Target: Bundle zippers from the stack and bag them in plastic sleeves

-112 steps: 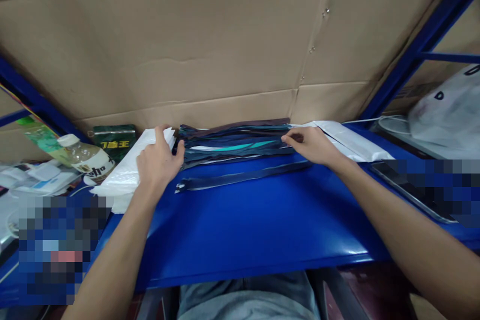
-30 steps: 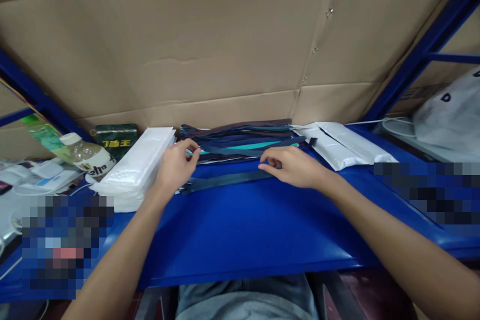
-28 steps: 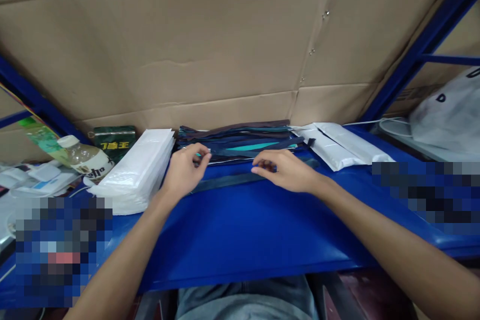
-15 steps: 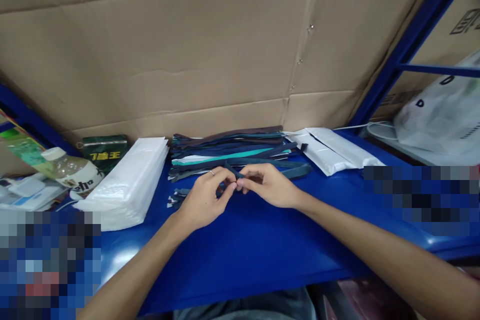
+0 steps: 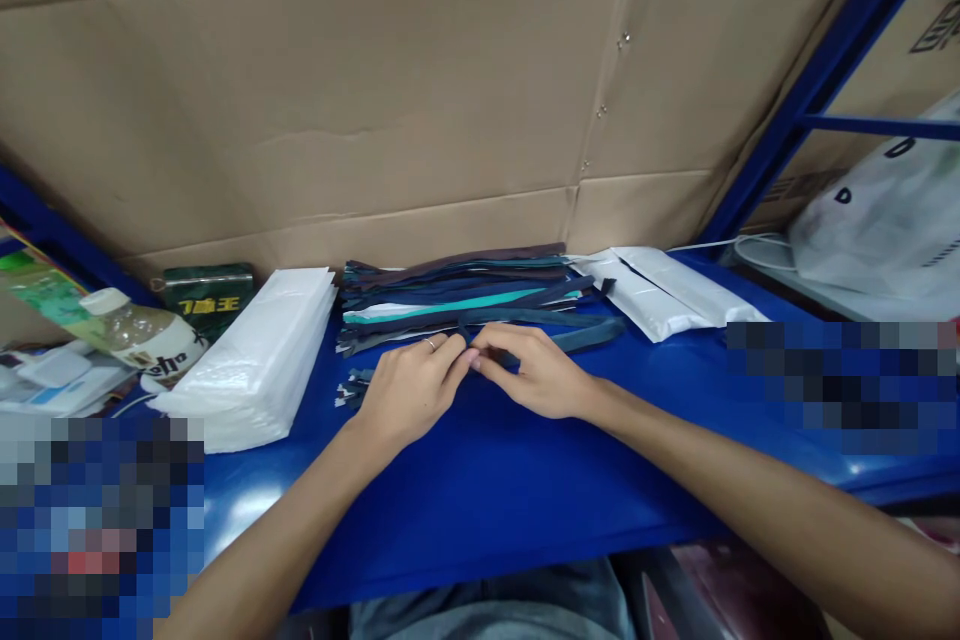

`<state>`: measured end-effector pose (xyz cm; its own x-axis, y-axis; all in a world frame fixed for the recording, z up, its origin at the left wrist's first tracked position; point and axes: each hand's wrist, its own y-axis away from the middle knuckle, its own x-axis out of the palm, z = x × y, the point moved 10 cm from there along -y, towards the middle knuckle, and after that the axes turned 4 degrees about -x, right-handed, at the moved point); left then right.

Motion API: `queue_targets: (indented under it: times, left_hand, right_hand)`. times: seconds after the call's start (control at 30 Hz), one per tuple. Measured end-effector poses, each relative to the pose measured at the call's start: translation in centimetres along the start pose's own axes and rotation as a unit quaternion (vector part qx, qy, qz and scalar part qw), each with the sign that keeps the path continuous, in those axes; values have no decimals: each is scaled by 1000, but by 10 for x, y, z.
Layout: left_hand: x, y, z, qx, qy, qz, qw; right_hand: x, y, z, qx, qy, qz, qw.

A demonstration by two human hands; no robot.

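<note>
My left hand (image 5: pixel 411 382), with a ring on one finger, is closed in a pinch on a dark blue-grey zipper (image 5: pixel 464 330), of which a short length stands up between the hands. My right hand (image 5: pixel 531 372) pinches the same strip, its fingertips against those of the left. Under and beside the hands lies a small bundle of dark zippers (image 5: pixel 596 332); its left ends (image 5: pixel 352 388) stick out past my left hand. Just behind is a larger row of zippers (image 5: pixel 457 302) in navy, brown, teal and white. The fingers hide the exact grip.
On the blue table (image 5: pixel 480 500), a stack of white plastic sleeves (image 5: pixel 255 360) stands left, near a bottle (image 5: pixel 142 330) and a dark green packet (image 5: pixel 210 295). White filled packs (image 5: pixel 660 295) lie back right. A cardboard wall (image 5: pixel 360 100) closes off the back.
My fingers have closed tighter together around the strip, and the right hand has shifted slightly left. The view has tilted a little; the zippers on the table lie as before.
</note>
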<state>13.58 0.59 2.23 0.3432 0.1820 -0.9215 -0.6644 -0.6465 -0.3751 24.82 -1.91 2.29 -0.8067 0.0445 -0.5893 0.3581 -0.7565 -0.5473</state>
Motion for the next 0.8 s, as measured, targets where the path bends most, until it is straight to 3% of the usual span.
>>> queue_targets:
  times: [0.2,0.37,0.5,0.67,0.8]
  left_hand:
    - [-6,2,-2,23,54,-14,998]
    - [-7,-2,4,-12,-13,-9,1000]
    - [-27,-4,46,-132,-113,-1,985]
    - [-71,8,123,-282,-211,-33,935]
    - [-86,18,151,-317,-232,-56,918]
  right_hand:
    - [1,1,-7,72,-109,6,991]
    - [-9,-2,-6,0,22,-5,1000]
    - [-48,-1,-35,-10,194,-50,980]
    - [-118,15,-97,95,353,-63,929]
    - [-152,27,-118,155,399,-86,900]
